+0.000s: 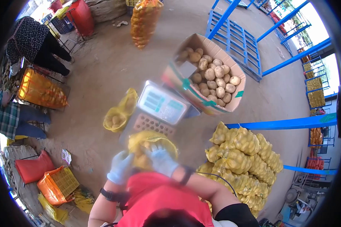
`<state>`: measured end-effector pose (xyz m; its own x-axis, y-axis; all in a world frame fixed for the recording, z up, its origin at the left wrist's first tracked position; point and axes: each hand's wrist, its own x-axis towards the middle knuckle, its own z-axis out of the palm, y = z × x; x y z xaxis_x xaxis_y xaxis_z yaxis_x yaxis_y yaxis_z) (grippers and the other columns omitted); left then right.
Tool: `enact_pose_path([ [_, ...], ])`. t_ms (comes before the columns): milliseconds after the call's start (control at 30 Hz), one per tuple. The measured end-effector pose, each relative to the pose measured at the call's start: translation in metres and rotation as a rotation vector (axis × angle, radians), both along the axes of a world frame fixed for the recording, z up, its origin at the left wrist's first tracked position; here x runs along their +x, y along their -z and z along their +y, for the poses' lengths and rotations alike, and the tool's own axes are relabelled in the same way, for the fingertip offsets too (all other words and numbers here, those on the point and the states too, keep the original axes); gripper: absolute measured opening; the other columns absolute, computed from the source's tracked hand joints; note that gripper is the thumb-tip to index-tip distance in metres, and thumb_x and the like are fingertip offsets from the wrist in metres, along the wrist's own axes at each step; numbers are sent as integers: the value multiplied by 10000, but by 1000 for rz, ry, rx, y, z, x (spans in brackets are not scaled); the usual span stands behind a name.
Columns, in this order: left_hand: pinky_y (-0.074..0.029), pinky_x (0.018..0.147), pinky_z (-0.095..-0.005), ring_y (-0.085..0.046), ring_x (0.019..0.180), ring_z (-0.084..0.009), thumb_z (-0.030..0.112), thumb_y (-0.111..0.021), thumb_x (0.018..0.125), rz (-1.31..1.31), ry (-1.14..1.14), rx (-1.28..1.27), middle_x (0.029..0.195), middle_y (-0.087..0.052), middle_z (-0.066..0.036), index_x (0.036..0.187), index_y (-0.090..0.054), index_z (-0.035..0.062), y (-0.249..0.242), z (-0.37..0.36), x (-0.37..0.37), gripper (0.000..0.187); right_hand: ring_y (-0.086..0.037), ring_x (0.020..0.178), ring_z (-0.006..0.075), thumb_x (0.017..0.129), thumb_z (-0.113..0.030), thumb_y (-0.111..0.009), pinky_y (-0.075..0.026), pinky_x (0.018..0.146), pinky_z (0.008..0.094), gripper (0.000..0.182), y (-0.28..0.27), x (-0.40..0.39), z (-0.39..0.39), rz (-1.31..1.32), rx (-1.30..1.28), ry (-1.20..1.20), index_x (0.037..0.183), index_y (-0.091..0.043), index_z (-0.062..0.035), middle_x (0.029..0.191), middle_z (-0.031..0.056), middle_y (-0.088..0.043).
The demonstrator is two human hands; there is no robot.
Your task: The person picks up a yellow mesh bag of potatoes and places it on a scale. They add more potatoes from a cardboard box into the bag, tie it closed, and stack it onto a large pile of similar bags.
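Observation:
Both hands wear pale blue gloves at a yellow mesh bag [152, 137] with potatoes inside, on the near side of the scale. My left hand [120, 166] is at the bag's left edge, its fingers blurred. Over the bag's right part lies my right hand [162, 160], its fingertips smeared near the potatoes. Beyond the bag are the perforated weighing plate [154, 125] and the white scale display [162, 103]. Left of the scale rests another open yellow mesh bag [115, 119] with potatoes.
A cardboard box [235, 87] of potatoes stands beyond the scale. Filled yellow bags [250, 162] are stacked at right. Blue metal frames [299, 123] rise behind. Two people [30, 41] work at left, near an orange bag [41, 89] and a yellow crate [64, 182].

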<state>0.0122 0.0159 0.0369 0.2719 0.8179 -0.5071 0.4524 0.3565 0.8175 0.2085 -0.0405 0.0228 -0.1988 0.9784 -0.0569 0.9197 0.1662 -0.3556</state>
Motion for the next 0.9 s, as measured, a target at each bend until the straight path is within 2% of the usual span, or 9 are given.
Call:
enact_pose_path([
  [67, -403, 517, -238, -483, 576, -64, 188, -675, 850, 66, 37, 81, 656, -576, 5, 811, -620, 12, -8, 3, 1, 188, -605, 973, 293, 860, -193, -541, -478, 861, 383, 361, -43, 39, 33, 453, -54, 58, 1214, -578, -133, 1072, 136, -637],
  [167, -390, 518, -251, -446, 578, -66, 168, -685, 826, 184, -82, -97, 630, -544, 8, 762, -603, 8, -32, 8, 13, 191, -634, 829, 351, 849, -149, -591, -499, 716, 405, 190, -68, 144, 115, 280, 349, 444, 988, -647, -32, 888, 188, -658],
  [267, -387, 516, -255, -441, 579, -66, 156, -687, 814, 179, 147, 296, 617, -532, 5, 742, -595, 2, -14, 0, 2, 193, -515, 1133, 340, 782, -182, -658, -413, 960, 416, 504, -10, 262, 198, -230, 194, 549, 1261, -516, -119, 1221, 158, -560],
  [300, -414, 536, -256, -465, 584, -74, 169, -703, 800, 171, -146, -146, 633, -549, -1, 759, -590, 3, -44, 11, 22, 205, -471, 1184, 341, 760, -159, -665, -398, 978, 439, 581, 6, 281, 218, -362, 101, 482, 1309, -474, -153, 1286, 154, -502],
  [433, -473, 618, -248, -546, 668, -104, 145, -724, 776, 245, -298, 2, 822, -570, -46, 1057, -520, -5, -45, 0, 30, 378, -343, 1293, 345, 747, -70, -603, -362, 988, 533, 705, 52, 308, 266, -701, -63, 256, 1394, -391, -252, 1398, 121, -378],
  [567, -467, 627, -213, -545, 707, -89, 106, -703, 784, 247, -432, 105, 857, -549, -60, 1199, -422, 2, -52, -10, 23, 512, -634, 888, 289, 813, -137, -536, -454, 852, 421, 170, 47, 328, 276, -433, 223, 208, 845, -702, -152, 871, 96, -678],
  [667, -469, 630, -220, -547, 709, -96, 114, -704, 779, 242, -398, 76, 862, -548, -68, 1187, -432, 5, -50, -13, 17, 503, -618, 932, 289, 799, -157, -607, -469, 839, 413, 148, 33, 340, 263, -342, 233, 289, 926, -678, -126, 954, 97, -669],
  [800, -474, 633, -235, -551, 705, -106, 114, -696, 776, 210, -338, 63, 857, -554, -74, 1171, -447, 12, -46, -13, 20, 478, -401, 1262, 326, 755, -170, -647, -359, 1012, 463, 620, 41, 335, 264, -581, 57, 148, 1343, -449, -185, 1400, 106, -409],
  [900, -478, 639, -242, -556, 713, -113, 102, -681, 774, 207, -343, -3, 847, -565, -86, 1156, -458, 12, -60, -6, 36, 452, -480, 1192, 335, 793, -216, -620, -399, 969, 441, 504, 76, 326, 274, -777, 81, 4, 1286, -530, -162, 1350, 121, -479],
])
